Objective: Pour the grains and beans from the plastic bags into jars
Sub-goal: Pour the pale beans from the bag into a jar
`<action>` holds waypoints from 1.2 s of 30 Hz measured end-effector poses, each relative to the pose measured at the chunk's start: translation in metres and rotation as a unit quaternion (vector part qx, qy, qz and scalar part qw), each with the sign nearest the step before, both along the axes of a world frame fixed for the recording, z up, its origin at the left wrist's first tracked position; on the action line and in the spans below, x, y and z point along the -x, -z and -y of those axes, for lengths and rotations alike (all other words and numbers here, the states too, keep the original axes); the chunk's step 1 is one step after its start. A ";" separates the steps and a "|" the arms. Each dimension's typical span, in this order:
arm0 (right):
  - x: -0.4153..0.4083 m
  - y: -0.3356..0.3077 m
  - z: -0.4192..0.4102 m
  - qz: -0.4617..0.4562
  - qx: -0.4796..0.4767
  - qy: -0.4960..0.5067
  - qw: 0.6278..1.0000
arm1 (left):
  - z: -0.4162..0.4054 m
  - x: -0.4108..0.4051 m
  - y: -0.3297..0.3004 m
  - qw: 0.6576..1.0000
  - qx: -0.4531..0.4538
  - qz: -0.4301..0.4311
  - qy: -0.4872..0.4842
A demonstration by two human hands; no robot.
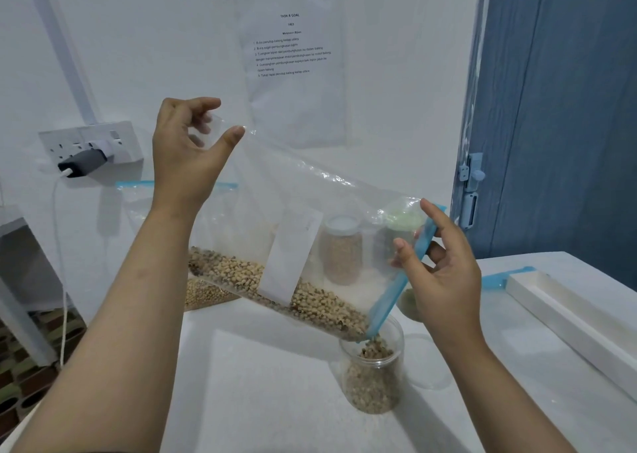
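Clear plastic stretches between both hands: the left hand [188,149], raised at the left, pinches the closed bottom corner of the plastic bag [310,218] between thumb and fingertips, holding that end high. The bag slopes down to the right, its pale beans [310,302] gathered along the lower edge around a white label [293,256]. The right hand [444,276] grips the blue zip strip [400,280] at the mouth, whose low corner sits over an open jar [374,373] partly filled with beans on the white table [262,401]. Farther back stand a lidded jar [342,249] and another bag [206,292].
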State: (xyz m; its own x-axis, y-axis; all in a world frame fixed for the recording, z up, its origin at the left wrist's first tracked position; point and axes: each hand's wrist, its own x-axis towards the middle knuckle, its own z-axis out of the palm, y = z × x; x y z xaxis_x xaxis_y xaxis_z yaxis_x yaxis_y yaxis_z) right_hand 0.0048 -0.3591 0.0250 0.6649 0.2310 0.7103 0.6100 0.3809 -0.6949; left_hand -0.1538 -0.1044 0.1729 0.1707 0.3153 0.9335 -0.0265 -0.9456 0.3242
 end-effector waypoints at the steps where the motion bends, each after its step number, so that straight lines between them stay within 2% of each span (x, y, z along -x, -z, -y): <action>1: 0.000 0.000 0.000 -0.001 0.004 0.002 1.000 | 0.000 0.000 0.000 1.000 -0.001 -0.001 -0.002; 19: 0.000 -0.003 -0.005 -0.004 0.018 0.016 1.000 | -0.004 -0.004 -0.003 1.000 -0.005 0.000 -0.004; 36: 0.004 -0.004 0.003 -0.033 -0.001 -0.017 0.999 | 0.000 -0.008 -0.007 1.000 -0.013 -0.010 0.001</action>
